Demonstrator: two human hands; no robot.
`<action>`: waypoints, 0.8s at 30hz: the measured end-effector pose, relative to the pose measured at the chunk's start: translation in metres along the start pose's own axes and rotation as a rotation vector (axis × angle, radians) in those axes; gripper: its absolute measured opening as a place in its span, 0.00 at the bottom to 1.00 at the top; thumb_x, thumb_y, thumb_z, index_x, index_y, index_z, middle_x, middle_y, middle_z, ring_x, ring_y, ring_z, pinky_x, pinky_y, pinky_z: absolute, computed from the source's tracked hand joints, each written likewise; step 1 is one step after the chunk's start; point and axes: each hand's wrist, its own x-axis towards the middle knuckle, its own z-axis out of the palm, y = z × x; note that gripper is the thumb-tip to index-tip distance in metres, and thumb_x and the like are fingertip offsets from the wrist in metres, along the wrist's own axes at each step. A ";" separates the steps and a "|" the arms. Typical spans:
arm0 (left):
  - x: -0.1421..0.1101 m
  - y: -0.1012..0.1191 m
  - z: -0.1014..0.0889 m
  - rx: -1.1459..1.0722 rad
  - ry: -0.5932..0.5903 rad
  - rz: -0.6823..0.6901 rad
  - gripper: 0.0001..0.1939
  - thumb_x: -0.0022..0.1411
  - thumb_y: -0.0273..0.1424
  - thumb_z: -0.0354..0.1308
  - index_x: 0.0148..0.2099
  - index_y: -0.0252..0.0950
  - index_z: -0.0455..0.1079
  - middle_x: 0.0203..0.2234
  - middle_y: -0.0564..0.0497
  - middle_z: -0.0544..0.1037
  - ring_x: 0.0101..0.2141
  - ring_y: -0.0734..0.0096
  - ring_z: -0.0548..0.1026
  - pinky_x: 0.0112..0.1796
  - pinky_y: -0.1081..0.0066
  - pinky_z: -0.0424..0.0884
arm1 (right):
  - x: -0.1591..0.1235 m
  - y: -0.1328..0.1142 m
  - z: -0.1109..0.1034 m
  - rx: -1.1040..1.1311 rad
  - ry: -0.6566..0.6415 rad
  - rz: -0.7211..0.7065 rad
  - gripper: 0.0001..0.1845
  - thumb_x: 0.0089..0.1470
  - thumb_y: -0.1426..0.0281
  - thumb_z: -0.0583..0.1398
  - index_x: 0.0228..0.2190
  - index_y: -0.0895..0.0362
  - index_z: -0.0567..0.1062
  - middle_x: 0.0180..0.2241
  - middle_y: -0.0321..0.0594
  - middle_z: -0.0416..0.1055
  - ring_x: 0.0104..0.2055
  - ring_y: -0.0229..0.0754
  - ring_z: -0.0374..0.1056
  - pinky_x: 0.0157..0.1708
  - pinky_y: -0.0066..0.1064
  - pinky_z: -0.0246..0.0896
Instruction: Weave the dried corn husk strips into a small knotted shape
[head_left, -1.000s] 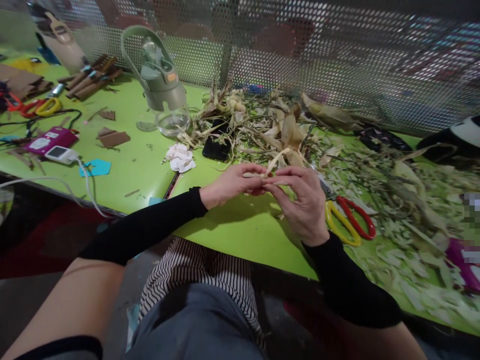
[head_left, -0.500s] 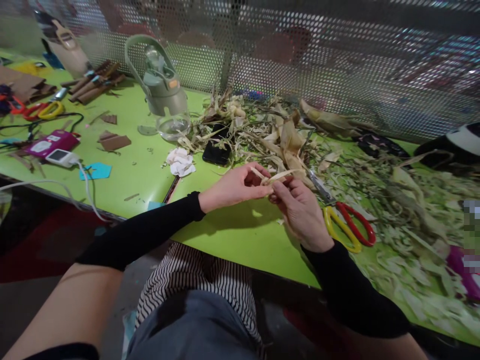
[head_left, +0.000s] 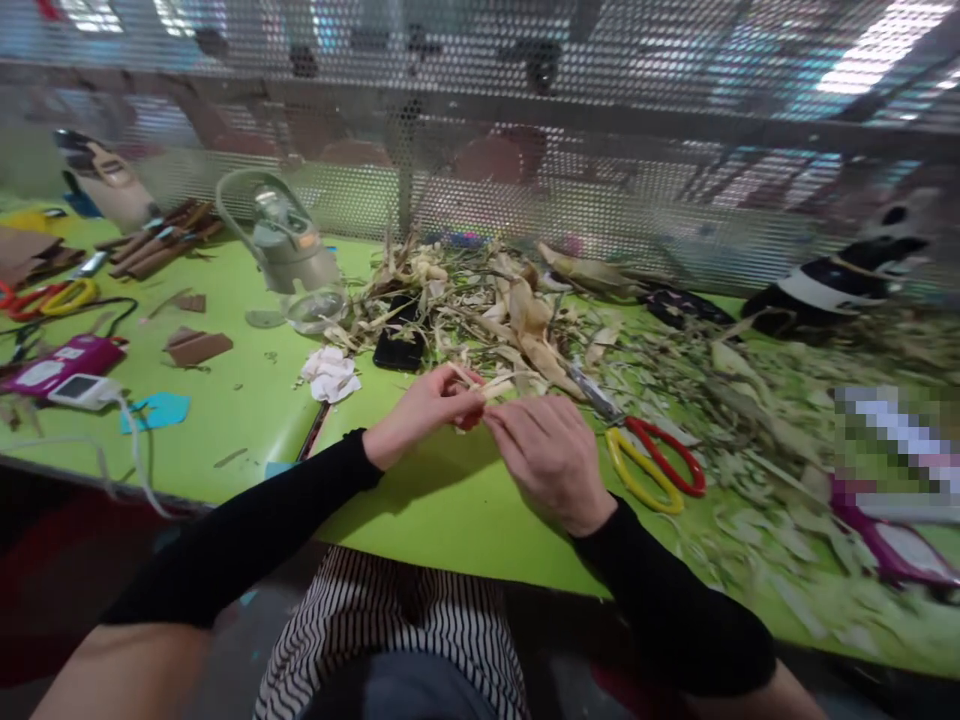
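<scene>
My left hand (head_left: 424,408) is closed in a pinch on pale strips of dried corn husk (head_left: 501,385), which stick out past the fingertips. Close against it, my right hand (head_left: 551,455) has its fingers pressed together at the lower side of the same strips; its back hides the fingertips. Both hands are above the green table (head_left: 450,515) near its front edge. To the right of my right hand lie scissors (head_left: 652,465) with one yellow and one red handle loop, blades pointing toward the husk pile (head_left: 525,310).
A black phone (head_left: 399,345) lies partly under husk scraps. Crumpled tissue (head_left: 330,374), a green handled bottle (head_left: 289,250) and a purple device (head_left: 64,365) with a white cable stand left. Husk shavings (head_left: 780,500) cover the right side. A perforated metal screen (head_left: 465,190) rises behind.
The camera view has tilted up and shifted right. My right hand has turned, showing more of its back, and its fingertips sit lower beside my left hand. The strips stay in my left hand.
</scene>
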 end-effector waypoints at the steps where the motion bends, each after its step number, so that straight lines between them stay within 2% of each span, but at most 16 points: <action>1: 0.000 -0.001 -0.002 0.027 -0.022 0.009 0.13 0.61 0.30 0.67 0.45 0.33 0.67 0.22 0.59 0.74 0.23 0.80 0.71 0.31 0.73 0.68 | 0.001 -0.001 -0.001 -0.006 -0.004 -0.021 0.04 0.66 0.73 0.63 0.37 0.56 0.78 0.32 0.40 0.80 0.33 0.42 0.70 0.36 0.36 0.63; 5: -0.001 -0.004 -0.008 0.091 -0.117 0.062 0.22 0.58 0.38 0.71 0.48 0.33 0.69 0.25 0.57 0.75 0.26 0.78 0.73 0.34 0.73 0.69 | 0.002 -0.002 -0.001 0.095 0.015 -0.010 0.06 0.68 0.74 0.60 0.41 0.55 0.79 0.40 0.44 0.82 0.42 0.45 0.74 0.43 0.37 0.69; 9: 0.002 -0.005 -0.012 0.090 -0.194 0.082 0.25 0.57 0.43 0.73 0.48 0.34 0.69 0.24 0.58 0.74 0.27 0.77 0.73 0.34 0.72 0.69 | 0.001 -0.002 0.002 0.144 0.024 0.063 0.06 0.68 0.73 0.60 0.43 0.54 0.78 0.40 0.43 0.81 0.42 0.45 0.74 0.43 0.37 0.71; 14: 0.002 -0.007 -0.011 0.135 -0.171 0.132 0.21 0.59 0.39 0.71 0.48 0.34 0.70 0.26 0.57 0.75 0.27 0.77 0.72 0.35 0.71 0.68 | 0.001 -0.003 0.003 0.124 -0.003 0.105 0.05 0.70 0.71 0.60 0.41 0.54 0.78 0.39 0.43 0.79 0.42 0.45 0.73 0.41 0.36 0.71; 19: -0.006 -0.002 -0.007 0.095 -0.143 0.105 0.16 0.63 0.36 0.67 0.48 0.34 0.70 0.29 0.54 0.77 0.31 0.76 0.74 0.38 0.71 0.70 | -0.001 -0.003 0.001 0.158 -0.032 0.133 0.08 0.70 0.72 0.59 0.45 0.52 0.79 0.43 0.44 0.80 0.44 0.45 0.74 0.43 0.36 0.70; 24: -0.005 -0.002 -0.008 0.109 -0.141 0.096 0.18 0.61 0.37 0.69 0.47 0.34 0.70 0.28 0.55 0.76 0.29 0.77 0.72 0.36 0.71 0.69 | -0.001 -0.002 0.002 0.177 -0.106 0.182 0.09 0.70 0.69 0.58 0.42 0.53 0.80 0.40 0.44 0.80 0.41 0.46 0.73 0.41 0.36 0.70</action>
